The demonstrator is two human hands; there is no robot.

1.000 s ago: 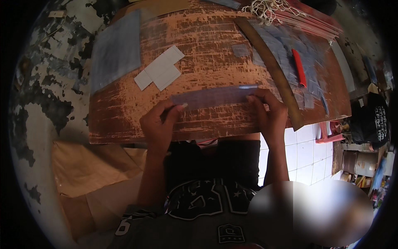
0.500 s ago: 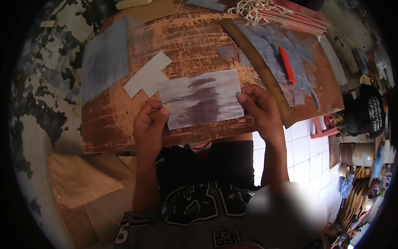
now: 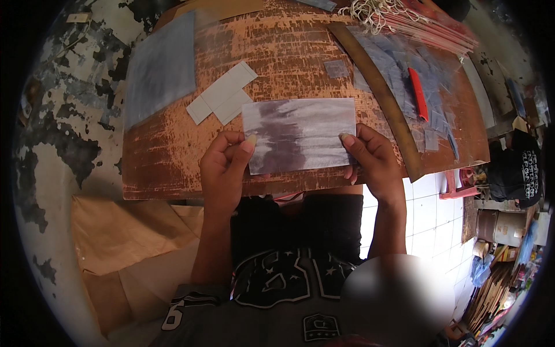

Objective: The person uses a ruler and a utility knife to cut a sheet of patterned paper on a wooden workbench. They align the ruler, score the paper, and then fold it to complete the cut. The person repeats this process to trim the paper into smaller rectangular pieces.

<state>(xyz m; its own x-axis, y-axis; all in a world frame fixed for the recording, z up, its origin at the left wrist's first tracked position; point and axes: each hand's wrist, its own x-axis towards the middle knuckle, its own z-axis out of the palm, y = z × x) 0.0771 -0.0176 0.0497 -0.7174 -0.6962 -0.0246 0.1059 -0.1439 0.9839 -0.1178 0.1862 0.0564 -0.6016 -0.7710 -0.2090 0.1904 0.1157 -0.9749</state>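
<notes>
A rectangular glossy plastic sheet (image 3: 300, 136), grey-white with a dark purplish patch on its left half, is held level just above the table's near edge. My left hand (image 3: 226, 165) pinches its left edge, thumb on top. At the opposite edge my right hand (image 3: 374, 156) grips it the same way, with fingertips showing underneath. Just beyond the sheet's far left corner lies a white card cut-out (image 3: 222, 92) with crease lines. A small clear plastic square (image 3: 336, 69) lies farther back on the worn brown table (image 3: 277, 58).
A large blue-grey plastic sheet (image 3: 161, 66) covers the table's left side. To the right lie a long brown strip (image 3: 376, 95), plastic offcuts (image 3: 390, 63) and a red cutter (image 3: 418, 94). Red rods with white cords (image 3: 428, 29) lie behind. Brown paper (image 3: 127, 231) rests lower left.
The held plastic sheet has turned slightly to lie more level, and its dark patch now shows farther left. The whole view has shifted a little. Both hands keep their grip.
</notes>
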